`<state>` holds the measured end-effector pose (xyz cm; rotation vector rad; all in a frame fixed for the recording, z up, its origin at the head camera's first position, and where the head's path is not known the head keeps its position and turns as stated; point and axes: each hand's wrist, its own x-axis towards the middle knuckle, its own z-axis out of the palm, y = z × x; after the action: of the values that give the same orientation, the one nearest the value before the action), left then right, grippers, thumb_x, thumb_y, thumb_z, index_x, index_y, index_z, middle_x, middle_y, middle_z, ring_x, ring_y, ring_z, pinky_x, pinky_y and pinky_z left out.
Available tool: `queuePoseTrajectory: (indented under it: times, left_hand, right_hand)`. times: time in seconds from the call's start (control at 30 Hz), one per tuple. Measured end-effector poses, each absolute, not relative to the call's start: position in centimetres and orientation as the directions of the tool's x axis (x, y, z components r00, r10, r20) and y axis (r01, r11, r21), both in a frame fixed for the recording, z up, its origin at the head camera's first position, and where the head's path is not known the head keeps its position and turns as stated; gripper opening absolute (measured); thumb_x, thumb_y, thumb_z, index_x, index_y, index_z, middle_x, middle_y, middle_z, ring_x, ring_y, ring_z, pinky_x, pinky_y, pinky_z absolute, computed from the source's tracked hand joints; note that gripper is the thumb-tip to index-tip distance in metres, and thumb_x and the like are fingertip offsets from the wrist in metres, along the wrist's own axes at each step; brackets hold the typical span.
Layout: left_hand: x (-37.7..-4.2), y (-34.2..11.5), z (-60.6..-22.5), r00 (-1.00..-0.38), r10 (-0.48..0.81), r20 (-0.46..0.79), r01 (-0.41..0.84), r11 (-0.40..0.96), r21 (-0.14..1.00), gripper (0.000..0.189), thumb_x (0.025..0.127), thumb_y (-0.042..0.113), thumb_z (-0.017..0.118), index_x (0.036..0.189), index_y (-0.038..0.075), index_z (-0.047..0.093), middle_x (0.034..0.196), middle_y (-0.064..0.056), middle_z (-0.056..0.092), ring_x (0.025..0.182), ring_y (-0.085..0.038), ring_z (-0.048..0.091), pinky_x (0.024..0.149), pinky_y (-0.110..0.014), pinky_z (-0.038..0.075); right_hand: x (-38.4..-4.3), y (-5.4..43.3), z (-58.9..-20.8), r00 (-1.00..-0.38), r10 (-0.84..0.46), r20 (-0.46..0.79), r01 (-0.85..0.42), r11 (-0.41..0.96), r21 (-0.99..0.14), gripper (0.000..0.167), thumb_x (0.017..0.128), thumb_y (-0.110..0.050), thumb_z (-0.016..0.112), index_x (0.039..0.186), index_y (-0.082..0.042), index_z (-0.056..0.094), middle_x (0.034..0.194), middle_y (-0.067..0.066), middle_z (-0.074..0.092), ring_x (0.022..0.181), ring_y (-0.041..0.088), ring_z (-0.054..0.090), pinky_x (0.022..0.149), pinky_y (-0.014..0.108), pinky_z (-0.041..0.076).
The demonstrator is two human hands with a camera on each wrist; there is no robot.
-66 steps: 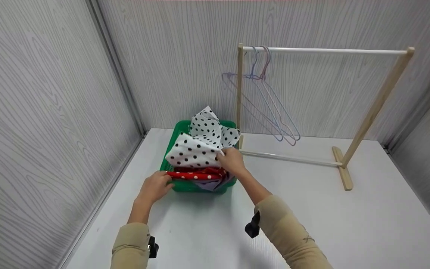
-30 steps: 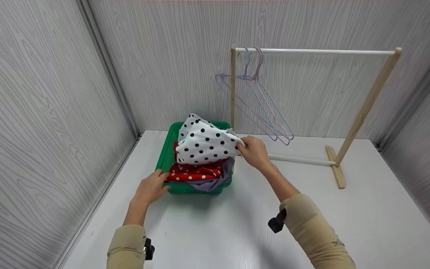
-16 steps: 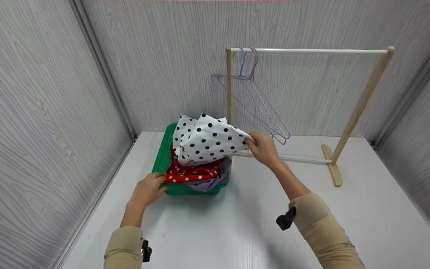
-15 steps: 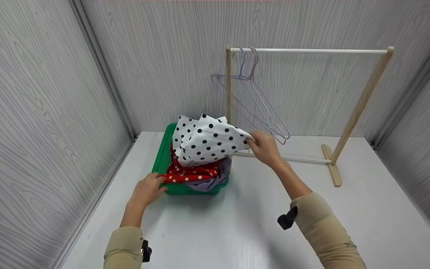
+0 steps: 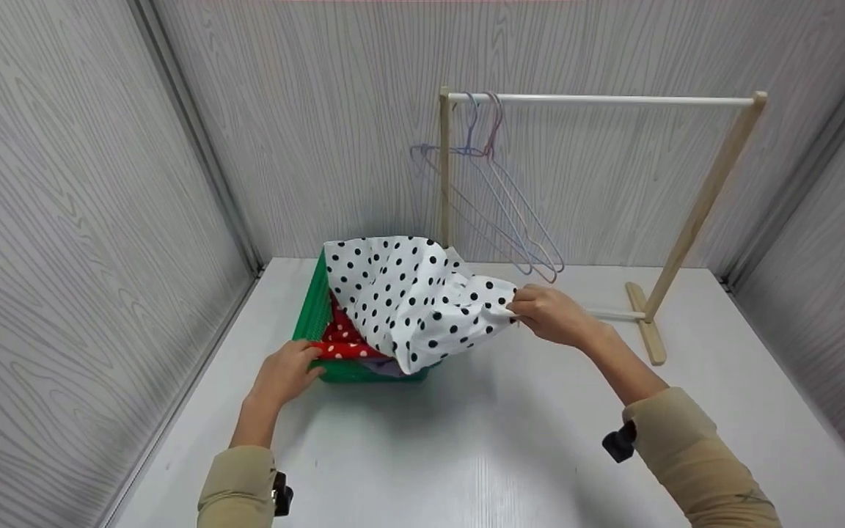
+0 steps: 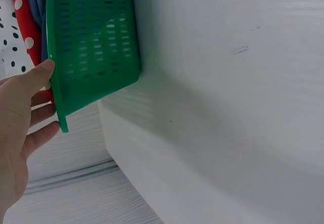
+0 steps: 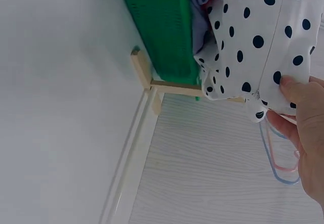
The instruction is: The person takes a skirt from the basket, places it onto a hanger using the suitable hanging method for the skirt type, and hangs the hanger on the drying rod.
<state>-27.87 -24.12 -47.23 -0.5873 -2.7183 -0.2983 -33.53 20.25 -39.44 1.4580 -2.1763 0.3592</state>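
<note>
My right hand pinches the edge of a white garment with black dots, stretching it past the right side of a green basket. The rest of the garment still lies over the basket and hides much of it. In the right wrist view, thumb and fingers nip the garment near a seam. My left hand grips the rim of the basket at its near left corner. Beneath the white garment show a red cloth with white dots and a purple cloth.
Behind and right of the basket stands a wooden rack with a white rail. Several pink and blue hangers hang at the rail's left end. Grey wood-grain walls enclose the white table.
My right hand has drawn the white dotted garment rightward and toward me, spreading it wider over the basket's front right. The left hand stays at the basket's corner.
</note>
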Motion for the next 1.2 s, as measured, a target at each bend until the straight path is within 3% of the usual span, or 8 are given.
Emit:
queuePoseTrajectory:
  times: [0.2, 0.6, 0.83, 1.2]
  left_hand:
    - [-27.8, -24.2, -47.3, -0.860, 0.363, 0.359, 0.431, 0.893, 0.129, 0.024, 0.074, 0.011, 0.077, 0.093, 0.000, 0.066, 0.085, -0.010, 0.059, 0.076, -0.024, 0.055, 0.069, -0.037, 0.050]
    - [-27.4, -24.4, -47.5, -0.822, 0.387, 0.418, 0.473, 0.873, 0.123, 0.024, 0.072, 0.010, 0.078, 0.091, 0.000, 0.066, 0.086, -0.011, 0.059, 0.078, -0.025, 0.058, 0.066, -0.038, 0.051]
    - [-27.5, -24.4, -47.3, -0.851, 0.373, 0.369, 0.449, 0.882, 0.145, 0.023, 0.074, 0.010, 0.077, 0.092, 0.000, 0.067, 0.085, -0.010, 0.059, 0.076, -0.024, 0.057, 0.067, -0.037, 0.050]
    - [-27.8, -23.7, -47.5, -0.838, 0.387, 0.384, 0.467, 0.873, 0.140, 0.022, 0.074, 0.009, 0.077, 0.090, -0.001, 0.067, 0.084, -0.011, 0.060, 0.075, -0.025, 0.058, 0.066, -0.038, 0.050]
  right_hand:
    - [-33.7, 22.4, -40.3, -0.330, -0.794, 0.510, -0.896, 0.434, 0.097, 0.019, 0.067, 0.013, 0.068, 0.077, -0.002, 0.062, 0.073, 0.007, 0.055, 0.066, 0.021, 0.053, 0.058, 0.034, 0.045]
    - [-33.7, 27.4, -41.6, -0.501, -0.737, 0.454, -0.794, 0.600, 0.097, 0.014, 0.073, 0.011, 0.068, 0.084, 0.002, 0.068, 0.077, 0.010, 0.063, 0.073, 0.024, 0.060, 0.064, 0.035, 0.050]
    - [-33.6, 29.4, -42.3, -0.601, -0.680, 0.420, -0.741, 0.671, 0.025, 0.014, 0.075, 0.011, 0.067, 0.086, 0.003, 0.069, 0.080, 0.012, 0.064, 0.076, 0.027, 0.061, 0.067, 0.038, 0.051]
    - [-33.3, 32.0, -43.6, -0.772, -0.527, 0.357, -0.588, 0.804, -0.086, 0.012, 0.078, 0.009, 0.064, 0.089, 0.005, 0.068, 0.084, 0.016, 0.065, 0.082, 0.033, 0.063, 0.071, 0.043, 0.050]
